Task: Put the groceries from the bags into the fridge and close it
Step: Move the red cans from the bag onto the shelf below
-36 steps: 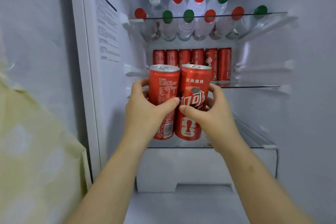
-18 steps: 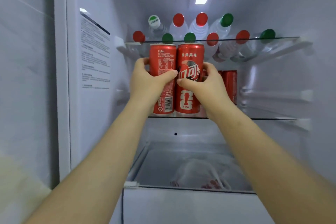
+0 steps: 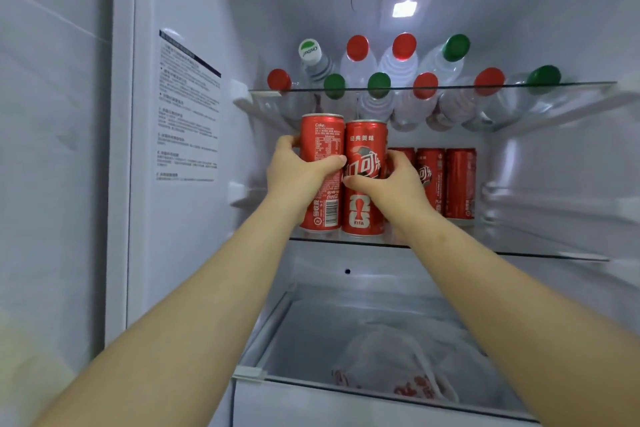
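My left hand grips the left can and my right hand the right can, fingers curled round each. Both stand upright, touching, at the glass shelf's front left. The back row of cans lies behind-right, so I'd push the 2 straight rearward.

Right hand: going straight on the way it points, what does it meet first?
Probably the row of red cans at the back of the glass shelf; the can the right hand grips would touch them first. Depth is unclear.

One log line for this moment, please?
left hand grips left can | right hand grips right can | both upright at middle shelf front
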Motion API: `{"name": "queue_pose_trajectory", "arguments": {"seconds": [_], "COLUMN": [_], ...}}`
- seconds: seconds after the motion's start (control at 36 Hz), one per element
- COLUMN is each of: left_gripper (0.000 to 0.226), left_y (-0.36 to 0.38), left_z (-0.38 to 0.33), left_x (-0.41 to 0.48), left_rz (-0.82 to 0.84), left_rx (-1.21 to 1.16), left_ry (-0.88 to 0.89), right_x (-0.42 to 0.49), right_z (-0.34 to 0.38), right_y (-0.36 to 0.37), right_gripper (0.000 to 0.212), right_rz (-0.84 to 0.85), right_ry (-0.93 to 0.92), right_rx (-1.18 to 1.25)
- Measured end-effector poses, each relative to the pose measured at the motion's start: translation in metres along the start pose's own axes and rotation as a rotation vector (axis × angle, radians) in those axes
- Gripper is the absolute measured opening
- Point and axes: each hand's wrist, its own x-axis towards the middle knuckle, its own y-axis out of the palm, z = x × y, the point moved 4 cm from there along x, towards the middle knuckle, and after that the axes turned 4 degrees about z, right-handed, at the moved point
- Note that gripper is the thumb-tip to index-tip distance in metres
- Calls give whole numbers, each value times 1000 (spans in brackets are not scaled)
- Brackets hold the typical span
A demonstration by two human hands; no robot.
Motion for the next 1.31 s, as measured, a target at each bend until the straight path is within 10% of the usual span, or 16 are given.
{"name": "queue_pose_trajectory", "arguments": {"seconds": [0.64, 1.31], "left_gripper": [91, 71], "left_y": [-5, -9], "left_z": [32, 35], "left_x": [-6, 3], "left_rz": [82, 168], "left_rx": [218, 366], "left_ry": [20, -13], "right_x": [1, 1], "right_z": [-20, -25], "right_y": [-3, -6], "right_gripper": [76, 63], "right_rz": [20, -8], "right_ry": [8, 128], "right_rx": [56, -71]}}
